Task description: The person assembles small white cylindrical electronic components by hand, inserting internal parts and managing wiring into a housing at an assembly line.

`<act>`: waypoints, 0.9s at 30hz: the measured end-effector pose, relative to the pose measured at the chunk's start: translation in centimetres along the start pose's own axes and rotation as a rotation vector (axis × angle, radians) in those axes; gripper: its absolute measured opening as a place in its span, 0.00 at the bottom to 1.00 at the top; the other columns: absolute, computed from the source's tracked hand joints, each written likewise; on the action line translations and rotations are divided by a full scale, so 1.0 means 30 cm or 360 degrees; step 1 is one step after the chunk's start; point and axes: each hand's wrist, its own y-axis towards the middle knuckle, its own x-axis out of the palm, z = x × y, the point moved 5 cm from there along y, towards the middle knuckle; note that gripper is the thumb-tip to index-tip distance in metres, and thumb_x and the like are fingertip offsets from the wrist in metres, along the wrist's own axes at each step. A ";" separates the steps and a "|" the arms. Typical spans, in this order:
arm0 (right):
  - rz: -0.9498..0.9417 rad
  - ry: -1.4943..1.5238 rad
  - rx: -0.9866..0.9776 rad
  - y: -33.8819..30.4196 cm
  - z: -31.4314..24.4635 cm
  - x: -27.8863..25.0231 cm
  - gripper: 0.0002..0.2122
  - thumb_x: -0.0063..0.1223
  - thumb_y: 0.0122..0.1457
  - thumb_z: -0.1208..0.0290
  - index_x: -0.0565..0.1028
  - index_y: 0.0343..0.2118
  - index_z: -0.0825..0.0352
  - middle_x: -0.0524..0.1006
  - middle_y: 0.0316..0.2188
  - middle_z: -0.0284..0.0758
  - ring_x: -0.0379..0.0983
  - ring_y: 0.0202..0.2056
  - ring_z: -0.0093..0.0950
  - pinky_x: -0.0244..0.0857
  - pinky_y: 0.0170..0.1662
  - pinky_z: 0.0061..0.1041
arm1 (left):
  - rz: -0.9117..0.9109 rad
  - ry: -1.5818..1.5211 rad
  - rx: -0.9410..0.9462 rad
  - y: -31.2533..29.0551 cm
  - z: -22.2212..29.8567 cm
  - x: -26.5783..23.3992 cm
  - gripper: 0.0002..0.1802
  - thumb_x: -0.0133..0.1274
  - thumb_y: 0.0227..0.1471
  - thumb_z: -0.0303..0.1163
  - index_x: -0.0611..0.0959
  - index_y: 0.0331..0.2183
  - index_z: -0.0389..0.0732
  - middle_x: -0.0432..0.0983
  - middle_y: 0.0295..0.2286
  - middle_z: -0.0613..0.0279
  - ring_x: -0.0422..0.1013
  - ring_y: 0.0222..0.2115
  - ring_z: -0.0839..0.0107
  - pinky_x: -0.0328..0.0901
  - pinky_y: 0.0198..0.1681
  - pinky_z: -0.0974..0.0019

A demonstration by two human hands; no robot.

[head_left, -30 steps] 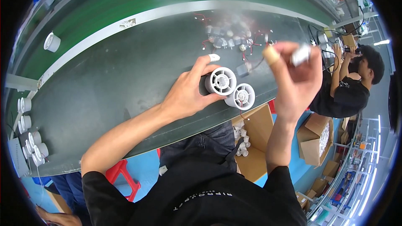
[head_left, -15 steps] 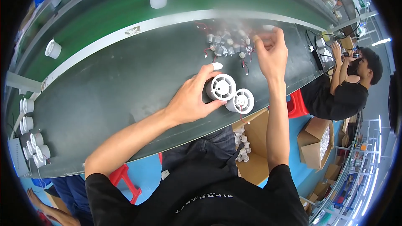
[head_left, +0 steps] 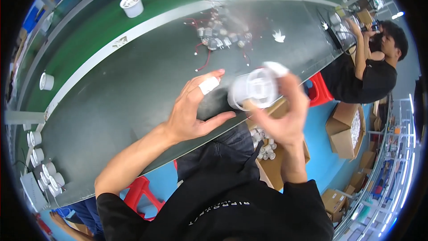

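Observation:
My right hand (head_left: 283, 118) holds a white round plastic fan housing (head_left: 253, 90) lifted above the near edge of the dark table (head_left: 116, 93); the part is blurred by motion. My left hand (head_left: 194, 109) hovers just left of it, fingers spread, empty, with white tape on one finger. A pile of small grey parts with red wires (head_left: 220, 40) lies on the table beyond both hands.
A white cup-shaped housing (head_left: 132, 4) stands on the green conveyor belt (head_left: 89, 40); another (head_left: 46, 81) sits at its left. Several white housings (head_left: 42, 169) cluster at the table's left end. A person in black (head_left: 372, 73) works at right. Cardboard boxes (head_left: 345, 129) of white parts stand on the blue floor.
My right hand came back from the pile of wired parts and picked up a white housing. My left hand let go of the housings on the table and opened.

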 end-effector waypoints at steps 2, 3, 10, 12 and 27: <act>0.0345 0.0083 0.0504 -0.078 0.105 -0.121 0.23 0.64 0.49 0.79 0.73 0.51 0.73 0.80 0.42 0.37 0.78 0.45 0.27 0.71 0.50 0.27 | -0.0120 0.0086 -0.0116 -0.013 -0.003 0.000 0.40 0.73 0.41 0.29 0.70 0.53 0.35 0.75 0.49 0.44 0.74 0.47 0.48 0.68 0.50 0.55; 0.0398 -0.0065 0.0734 -0.124 0.146 -0.193 0.22 0.62 0.52 0.77 0.73 0.51 0.72 0.80 0.40 0.37 0.77 0.45 0.25 0.69 0.50 0.26 | -0.0191 0.0168 -0.0194 -0.011 -0.007 0.005 0.37 0.72 0.42 0.30 0.72 0.52 0.34 0.75 0.47 0.44 0.74 0.46 0.49 0.68 0.49 0.56; -0.0480 -0.1125 0.1794 -0.859 0.739 -0.382 0.32 0.65 0.51 0.56 0.70 0.56 0.70 0.79 0.44 0.54 0.78 0.47 0.49 0.71 0.49 0.40 | -0.0457 0.0131 -0.0795 0.005 0.015 0.061 0.42 0.72 0.44 0.38 0.68 0.55 0.34 0.73 0.26 0.59 0.72 0.27 0.65 0.67 0.31 0.64; -0.0805 -0.1237 0.1791 -0.931 0.768 -0.320 0.35 0.67 0.50 0.55 0.69 0.58 0.70 0.79 0.46 0.54 0.76 0.49 0.49 0.70 0.51 0.43 | -0.0538 0.0011 -0.0940 -0.028 0.022 0.091 0.46 0.71 0.45 0.44 0.63 0.57 0.35 0.69 0.17 0.63 0.71 0.18 0.63 0.65 0.23 0.61; -0.0726 0.0195 0.0103 -0.049 0.104 0.062 0.21 0.61 0.45 0.84 0.75 0.46 0.71 0.70 0.61 0.41 0.69 0.58 0.42 0.67 0.58 0.37 | -0.0482 -0.0366 -0.1059 -0.060 0.025 0.109 0.45 0.62 0.53 0.28 0.55 0.64 0.37 0.83 0.29 0.57 0.71 0.16 0.72 0.65 0.24 0.70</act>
